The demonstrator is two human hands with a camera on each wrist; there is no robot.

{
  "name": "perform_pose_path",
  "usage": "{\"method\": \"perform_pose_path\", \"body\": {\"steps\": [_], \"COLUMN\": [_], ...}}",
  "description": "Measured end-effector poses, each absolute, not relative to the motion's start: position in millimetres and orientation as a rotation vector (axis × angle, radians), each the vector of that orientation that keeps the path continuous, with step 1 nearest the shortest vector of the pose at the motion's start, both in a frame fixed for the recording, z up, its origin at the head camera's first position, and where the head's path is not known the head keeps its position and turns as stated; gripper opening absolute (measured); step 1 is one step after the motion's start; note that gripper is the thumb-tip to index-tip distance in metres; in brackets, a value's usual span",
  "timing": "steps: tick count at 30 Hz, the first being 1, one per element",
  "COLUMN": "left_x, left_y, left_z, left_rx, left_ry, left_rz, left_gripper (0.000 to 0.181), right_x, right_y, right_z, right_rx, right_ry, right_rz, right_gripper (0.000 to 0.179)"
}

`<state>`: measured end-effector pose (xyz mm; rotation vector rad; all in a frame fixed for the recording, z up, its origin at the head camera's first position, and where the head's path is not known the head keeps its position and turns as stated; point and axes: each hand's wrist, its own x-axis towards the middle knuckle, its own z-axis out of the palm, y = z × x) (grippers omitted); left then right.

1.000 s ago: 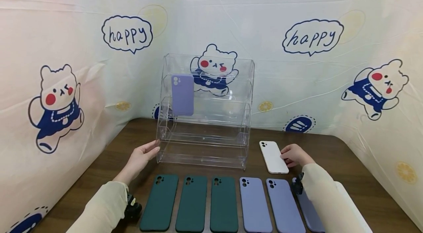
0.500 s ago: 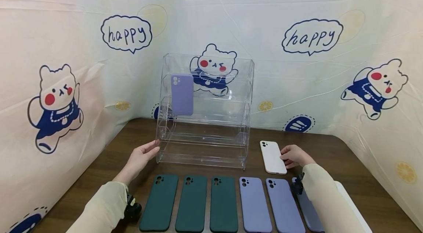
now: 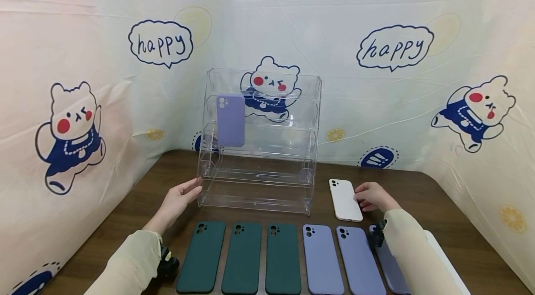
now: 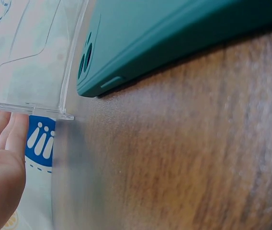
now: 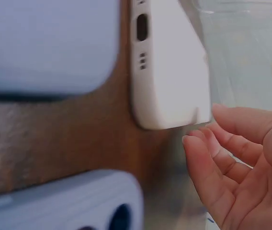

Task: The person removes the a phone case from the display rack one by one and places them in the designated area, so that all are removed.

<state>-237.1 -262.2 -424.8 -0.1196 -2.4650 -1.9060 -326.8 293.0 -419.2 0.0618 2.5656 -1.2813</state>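
A white phone case [image 3: 345,199] lies on the table right of the clear tiered rack [image 3: 259,202]. At its right long edge, my right hand [image 3: 373,196] pinches it with bent fingertips. The right wrist view shows the fingertips at a corner of the white case [image 5: 179,81], whose end has a port cutout. My left hand [image 3: 177,199] touches the rack's left side with fairly straight fingers, as the left wrist view also shows: the thumb overlaps the clear panel [image 4: 30,52], the other fingers [image 4: 17,136] reach its edge. A purple phone case [image 3: 231,121] stands on the rack's upper left.
Along the near edge lie several green phone cases [image 3: 242,258] and purple phone cases [image 3: 322,258] in a row. My right sleeve [image 3: 411,244] partly covers the rightmost purple one and a white thing [image 3: 445,258] beside it. A printed curtain [image 3: 342,2] surrounds the brown table.
The white phone case has turned slightly under my right hand, its near right corner shifting a little left. My left hand and the rack have stayed put.
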Motion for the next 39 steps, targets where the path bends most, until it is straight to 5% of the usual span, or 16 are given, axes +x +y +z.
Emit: {"method": "perform_pose_path", "body": {"steps": [18, 39], "left_x": [-235, -236], "left_y": [-261, -262], "left_z": [-422, -423], "left_rx": [-0.126, -0.137], "left_ry": [-2.463, -2.451], "left_rz": [-1.896, -1.912], "left_gripper": [0.057, 0.056], "right_x": [-324, -320], "right_y": [252, 134], "right_z": [-299, -232], "right_rx": [-0.401, -0.659], "right_ry": [2.639, 2.641], "right_rz": [-1.576, -1.657], "right_gripper": [0.053, 0.042]}}
